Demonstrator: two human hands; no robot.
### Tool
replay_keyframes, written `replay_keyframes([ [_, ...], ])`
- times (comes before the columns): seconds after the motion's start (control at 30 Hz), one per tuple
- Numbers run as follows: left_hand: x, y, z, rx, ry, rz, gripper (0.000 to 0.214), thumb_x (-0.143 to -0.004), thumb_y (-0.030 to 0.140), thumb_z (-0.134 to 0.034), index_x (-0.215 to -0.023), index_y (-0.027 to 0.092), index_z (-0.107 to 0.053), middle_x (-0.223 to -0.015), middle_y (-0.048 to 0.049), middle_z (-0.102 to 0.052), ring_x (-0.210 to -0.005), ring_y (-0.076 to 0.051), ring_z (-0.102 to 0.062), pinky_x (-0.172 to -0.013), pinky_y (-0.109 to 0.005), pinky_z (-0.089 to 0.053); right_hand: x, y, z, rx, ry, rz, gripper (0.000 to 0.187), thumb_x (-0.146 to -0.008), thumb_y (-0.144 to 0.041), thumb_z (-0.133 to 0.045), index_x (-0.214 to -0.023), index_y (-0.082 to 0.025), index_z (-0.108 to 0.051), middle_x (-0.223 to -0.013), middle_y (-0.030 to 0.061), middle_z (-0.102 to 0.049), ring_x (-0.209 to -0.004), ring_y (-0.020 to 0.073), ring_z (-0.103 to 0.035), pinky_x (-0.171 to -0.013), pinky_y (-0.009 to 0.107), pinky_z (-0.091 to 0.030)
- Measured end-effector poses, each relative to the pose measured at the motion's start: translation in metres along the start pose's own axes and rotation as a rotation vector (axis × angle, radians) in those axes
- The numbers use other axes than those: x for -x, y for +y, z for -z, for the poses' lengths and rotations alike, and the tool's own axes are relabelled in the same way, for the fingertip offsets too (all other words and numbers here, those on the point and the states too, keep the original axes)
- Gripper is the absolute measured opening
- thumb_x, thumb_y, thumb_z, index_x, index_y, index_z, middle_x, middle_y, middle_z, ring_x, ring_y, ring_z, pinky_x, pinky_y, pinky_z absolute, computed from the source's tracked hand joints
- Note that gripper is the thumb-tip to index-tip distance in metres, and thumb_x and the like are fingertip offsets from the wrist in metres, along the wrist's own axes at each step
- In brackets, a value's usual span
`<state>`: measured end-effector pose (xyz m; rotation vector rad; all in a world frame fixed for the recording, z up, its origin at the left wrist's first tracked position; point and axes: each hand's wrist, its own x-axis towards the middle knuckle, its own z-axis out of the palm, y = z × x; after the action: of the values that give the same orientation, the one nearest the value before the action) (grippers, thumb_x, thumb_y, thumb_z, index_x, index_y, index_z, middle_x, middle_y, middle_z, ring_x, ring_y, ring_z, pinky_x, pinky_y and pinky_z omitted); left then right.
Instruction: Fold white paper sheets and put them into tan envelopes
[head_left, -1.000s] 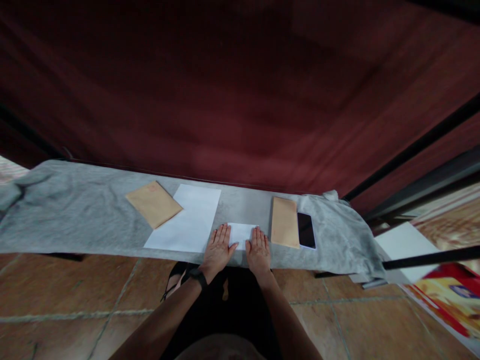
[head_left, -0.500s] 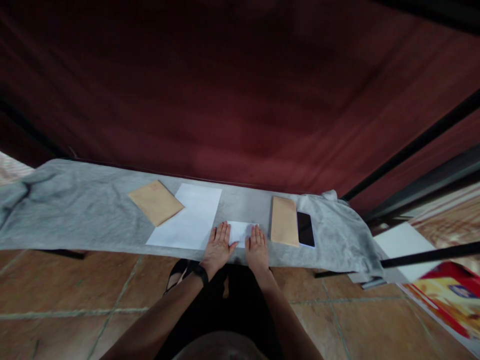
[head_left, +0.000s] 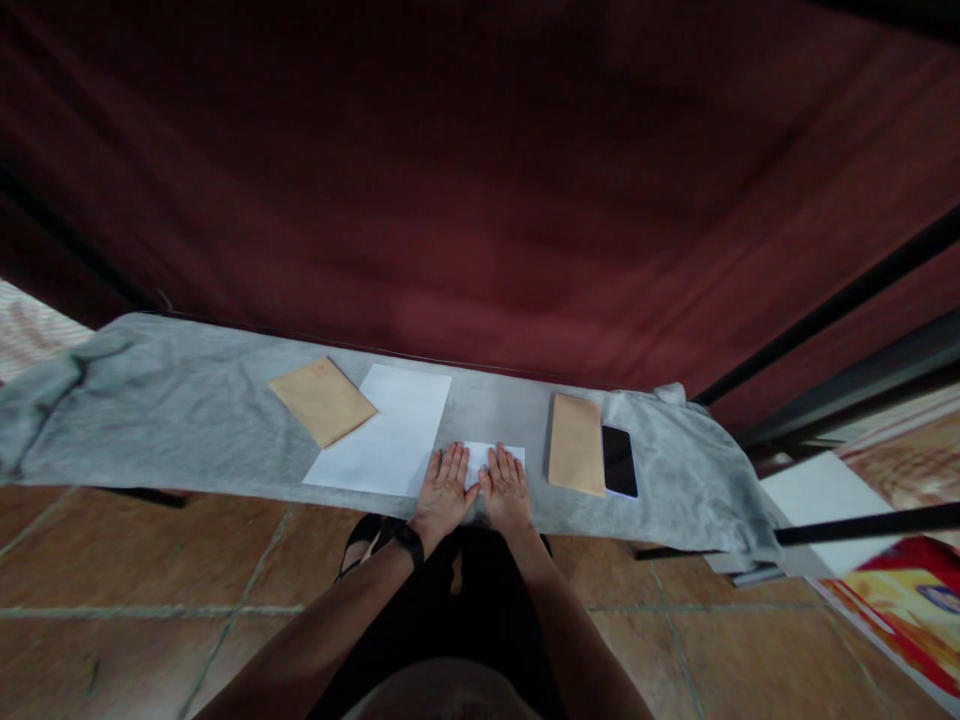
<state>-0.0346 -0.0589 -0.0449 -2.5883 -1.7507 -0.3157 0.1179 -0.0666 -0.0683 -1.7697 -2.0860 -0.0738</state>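
Note:
Both my hands lie flat, fingers stretched out, on a small folded white paper near the front edge of a grey cloth-covered bench. My left hand, with a black band at the wrist, covers the paper's left part. My right hand presses its middle, thumb close to the left thumb. A large white sheet lies just left of my hands, with a tan envelope overlapping its far left corner. A second tan envelope lies to the right.
A black phone rests beside the right envelope. A dark red curtain hangs behind the bench. The floor has brown tiles. A white board and a red printed sheet lie at the right.
My hands have drawn together over the small paper, the right one sliding left until the thumbs nearly touch. The camera shifted slightly.

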Motion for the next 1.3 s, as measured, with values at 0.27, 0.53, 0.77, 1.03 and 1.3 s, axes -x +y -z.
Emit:
replay_keyframes([
  [0.27,0.002,-0.001,-0.001,0.032,0.028,0.017,0.068,-0.099,0.047,-0.037,-0.153,0.007,-0.034,-0.158,-0.0190,-0.036,-0.150,-0.030,-0.028,-0.122,-0.052,-0.019,0.006,0.012,0.004,0.046,0.017,-0.037,0.054,-0.104,-0.033,-0.038,-0.150,-0.004,-0.039,-0.154,0.0216,-0.042,-0.144,0.0278,-0.038,-0.117,0.047,-0.030],
  [0.53,0.002,-0.006,-0.005,0.043,0.029,0.028,0.066,-0.099,0.048,-0.035,-0.154,0.011,-0.035,-0.158,-0.0166,-0.037,-0.149,-0.029,-0.029,-0.122,-0.051,-0.022,0.014,0.020,0.007,0.046,0.078,-0.050,0.056,-0.105,-0.035,-0.033,-0.151,-0.004,-0.036,-0.153,0.0227,-0.043,-0.143,0.0289,-0.040,-0.114,0.048,-0.034],
  [0.77,0.008,-0.012,-0.006,0.045,0.062,0.008,0.067,-0.100,0.050,-0.033,-0.152,0.008,-0.037,-0.157,-0.0186,-0.037,-0.148,-0.029,-0.033,-0.120,-0.051,-0.027,0.020,0.026,0.009,0.071,0.074,-0.058,0.057,-0.105,-0.037,-0.036,-0.151,-0.004,-0.037,-0.152,0.0232,-0.044,-0.141,0.0290,-0.042,-0.114,0.047,-0.035],
  [1.03,0.016,-0.016,-0.005,0.029,0.083,0.012,0.064,-0.101,0.047,-0.033,-0.150,0.007,-0.040,-0.157,-0.0178,-0.039,-0.147,-0.029,-0.035,-0.121,-0.046,-0.028,0.027,0.027,0.014,0.083,0.078,-0.080,0.057,-0.105,-0.037,-0.034,-0.152,-0.003,-0.036,-0.151,0.0234,-0.045,-0.140,0.0298,-0.044,-0.115,0.047,-0.033],
  [1.3,0.016,-0.010,0.007,0.005,0.033,0.042,0.058,-0.101,0.041,-0.034,-0.145,0.007,-0.048,-0.152,-0.0181,-0.046,-0.143,-0.029,-0.041,-0.118,-0.046,-0.033,0.032,0.028,0.018,0.076,0.077,-0.084,0.057,-0.105,-0.037,-0.033,-0.151,-0.003,-0.037,-0.152,0.0242,-0.043,-0.140,0.0299,-0.043,-0.115,0.047,-0.033],
])
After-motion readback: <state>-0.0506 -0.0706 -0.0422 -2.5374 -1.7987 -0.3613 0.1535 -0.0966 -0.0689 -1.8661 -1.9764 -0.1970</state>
